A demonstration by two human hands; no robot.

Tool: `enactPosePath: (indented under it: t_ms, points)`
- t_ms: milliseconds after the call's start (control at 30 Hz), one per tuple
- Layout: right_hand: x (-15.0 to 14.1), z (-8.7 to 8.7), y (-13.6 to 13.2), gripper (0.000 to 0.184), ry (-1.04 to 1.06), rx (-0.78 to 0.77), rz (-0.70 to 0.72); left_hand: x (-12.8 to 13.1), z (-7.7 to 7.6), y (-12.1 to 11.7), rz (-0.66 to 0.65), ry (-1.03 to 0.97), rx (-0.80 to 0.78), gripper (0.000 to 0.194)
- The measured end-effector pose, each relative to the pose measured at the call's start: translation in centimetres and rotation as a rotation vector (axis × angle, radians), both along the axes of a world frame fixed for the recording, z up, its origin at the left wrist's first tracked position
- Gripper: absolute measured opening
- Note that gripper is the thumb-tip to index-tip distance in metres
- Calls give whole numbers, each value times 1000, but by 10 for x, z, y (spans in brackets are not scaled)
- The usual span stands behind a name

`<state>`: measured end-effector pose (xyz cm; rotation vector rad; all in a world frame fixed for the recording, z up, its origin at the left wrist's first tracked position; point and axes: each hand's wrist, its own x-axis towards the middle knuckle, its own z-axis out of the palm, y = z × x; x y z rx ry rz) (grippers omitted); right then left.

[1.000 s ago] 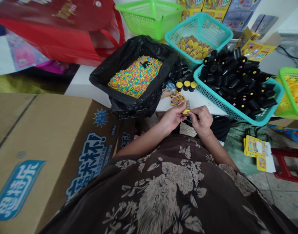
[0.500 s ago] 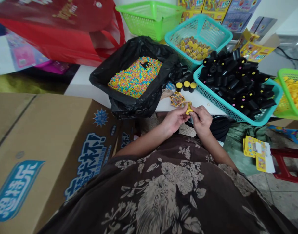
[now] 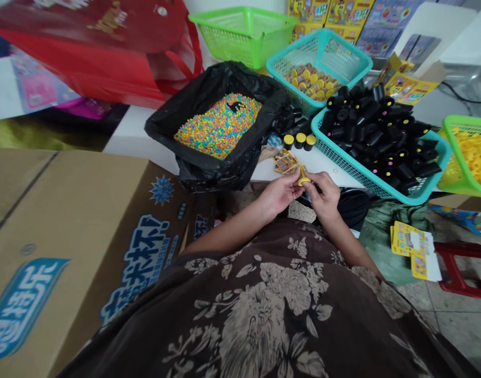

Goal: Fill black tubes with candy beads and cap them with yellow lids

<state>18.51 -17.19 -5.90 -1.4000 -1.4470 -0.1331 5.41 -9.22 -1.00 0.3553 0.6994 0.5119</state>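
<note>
Two bare hands meet just off the near edge of the table, the left hand (image 3: 277, 191) and the right hand (image 3: 324, 196) both closed at the fingertips on a small yellow cylindrical piece (image 3: 302, 176). It sits tilted between them, and which hand bears more of it cannot be told. So small a piece seems to call for a fingertip pinch, and holding it up off the table leaves both hands room to work on it.

Just beyond the fingers, a small stack of yellow printed cards (image 3: 285, 161) lies on the white tabletop (image 3: 327, 163). Beside it, three black tubes with yellow caps (image 3: 299, 140) stand upright in a row, probably set on end so they are easy to pick up. To the right, a teal plastic mesh basket (image 3: 362, 176) is heaped with black cylindrical tubes (image 3: 368, 126). Behind that, a second teal basket (image 3: 319, 44) holds short yellow-topped tubes (image 3: 311, 81).

To the left, a black plastic bag (image 3: 212, 170) is rolled open around a mound of multicoloured round beads (image 3: 218, 126), its folded mouth apparently keeping them together. A bright green basket (image 3: 462, 184) of yellow caps (image 3: 474, 157) sits at the far right. Each kind of part seems kept in its own container within arm's reach, so nothing mixes.
</note>
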Motion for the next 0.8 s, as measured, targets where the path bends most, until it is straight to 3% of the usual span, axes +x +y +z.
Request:
enactPosePath:
  t_ms: [233,400,800]
  points:
    - [-1,-1,1,18,-43,106,-43,3,-2,-3,-47,70,94,18]
    - [2,3,0,22,-72,29,-4,4,-3,0,-16,38,84,15]
    - [2,-3,0,19,16,58,-11,5,-3,-1,-18,-13,26,15]
